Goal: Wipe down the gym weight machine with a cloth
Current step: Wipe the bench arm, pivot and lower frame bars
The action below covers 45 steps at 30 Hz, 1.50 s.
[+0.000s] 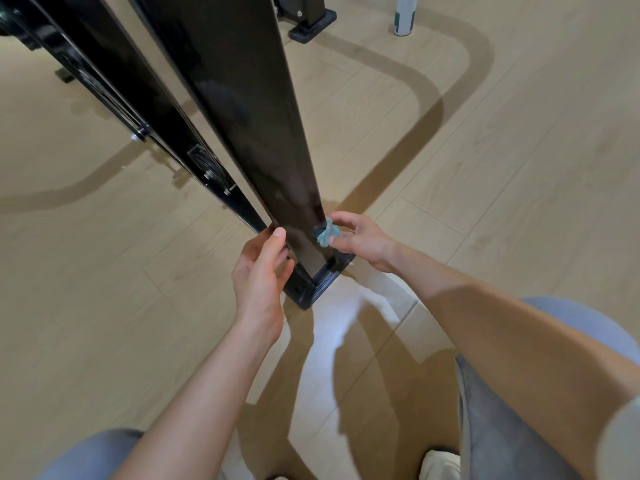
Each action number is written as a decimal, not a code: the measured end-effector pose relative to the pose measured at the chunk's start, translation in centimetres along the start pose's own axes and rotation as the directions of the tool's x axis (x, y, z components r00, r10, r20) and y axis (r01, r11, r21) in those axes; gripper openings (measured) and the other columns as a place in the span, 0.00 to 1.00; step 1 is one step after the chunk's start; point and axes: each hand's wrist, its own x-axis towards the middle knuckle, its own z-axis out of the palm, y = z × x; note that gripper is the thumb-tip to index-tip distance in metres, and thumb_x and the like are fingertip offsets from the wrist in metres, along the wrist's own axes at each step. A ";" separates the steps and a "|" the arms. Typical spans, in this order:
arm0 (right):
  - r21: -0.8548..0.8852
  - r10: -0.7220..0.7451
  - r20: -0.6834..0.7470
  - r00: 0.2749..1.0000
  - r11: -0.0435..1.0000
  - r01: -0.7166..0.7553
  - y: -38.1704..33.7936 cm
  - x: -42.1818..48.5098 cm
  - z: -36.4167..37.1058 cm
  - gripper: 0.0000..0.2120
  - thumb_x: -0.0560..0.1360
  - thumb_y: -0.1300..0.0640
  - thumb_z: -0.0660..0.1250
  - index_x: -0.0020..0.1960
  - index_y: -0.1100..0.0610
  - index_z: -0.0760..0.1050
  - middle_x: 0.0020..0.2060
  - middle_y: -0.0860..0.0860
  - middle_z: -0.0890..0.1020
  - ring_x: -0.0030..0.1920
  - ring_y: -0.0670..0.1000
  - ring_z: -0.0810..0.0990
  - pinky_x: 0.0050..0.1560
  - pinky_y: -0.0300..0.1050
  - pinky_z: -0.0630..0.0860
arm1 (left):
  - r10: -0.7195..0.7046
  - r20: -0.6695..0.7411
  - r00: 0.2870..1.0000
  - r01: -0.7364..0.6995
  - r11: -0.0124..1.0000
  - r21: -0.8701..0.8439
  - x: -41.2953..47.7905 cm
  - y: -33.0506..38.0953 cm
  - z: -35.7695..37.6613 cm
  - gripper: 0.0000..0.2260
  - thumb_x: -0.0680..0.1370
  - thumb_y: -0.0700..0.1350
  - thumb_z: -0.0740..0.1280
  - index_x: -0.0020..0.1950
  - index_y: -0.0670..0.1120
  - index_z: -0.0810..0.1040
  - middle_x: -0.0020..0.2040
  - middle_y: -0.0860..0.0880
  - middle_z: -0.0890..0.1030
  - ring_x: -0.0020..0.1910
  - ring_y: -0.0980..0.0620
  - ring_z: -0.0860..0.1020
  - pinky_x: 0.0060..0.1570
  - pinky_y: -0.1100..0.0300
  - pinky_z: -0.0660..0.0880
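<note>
A glossy black upright post of the weight machine (242,109) runs from the top of the view down to its black foot plate (322,282) on the floor. My right hand (363,242) pinches a small bunched teal cloth (325,234) against the post's right edge, just above the foot. My left hand (261,271) grips the post's left edge at about the same height, thumb on the front face.
More black frame bars and bolts (207,168) slant down to the left of the post. Another machine foot (311,24) stands at the top, with a white spray can (404,15) to its right on the light wood floor. My knees and a shoe (440,464) show below.
</note>
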 end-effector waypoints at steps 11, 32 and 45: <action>-0.189 0.109 -0.009 0.994 0.976 -0.109 5.2 1.9 0.7 0.26 0.75 0.72 0.69 0.69 0.51 0.77 0.56 0.50 0.82 0.59 0.50 0.79 0.62 0.46 0.76 | -0.028 0.063 0.998 0.026 0.999 0.030 0.9 0.4 -1.2 0.11 0.81 0.50 0.69 0.62 0.49 0.80 0.54 0.54 0.86 0.55 0.55 0.84 0.63 0.51 0.79; 0.321 0.169 0.022 0.985 0.932 -0.167 -4.1 -0.9 -0.7 0.17 0.81 0.47 0.66 0.63 0.57 0.78 0.53 0.54 0.83 0.56 0.53 0.81 0.64 0.56 0.78 | 0.016 0.062 0.998 -0.016 1.000 0.008 1.6 3.3 -0.7 0.05 0.82 0.50 0.67 0.56 0.54 0.80 0.57 0.52 0.84 0.59 0.51 0.81 0.63 0.51 0.78; 0.141 0.210 -0.031 0.977 0.969 -0.204 -7.0 -1.9 1.3 0.16 0.82 0.44 0.63 0.60 0.53 0.80 0.56 0.52 0.83 0.57 0.50 0.81 0.59 0.53 0.81 | 0.056 0.066 0.996 -0.055 0.998 -0.015 2.2 3.8 -0.7 0.12 0.78 0.52 0.69 0.57 0.47 0.83 0.54 0.49 0.85 0.59 0.49 0.80 0.66 0.44 0.75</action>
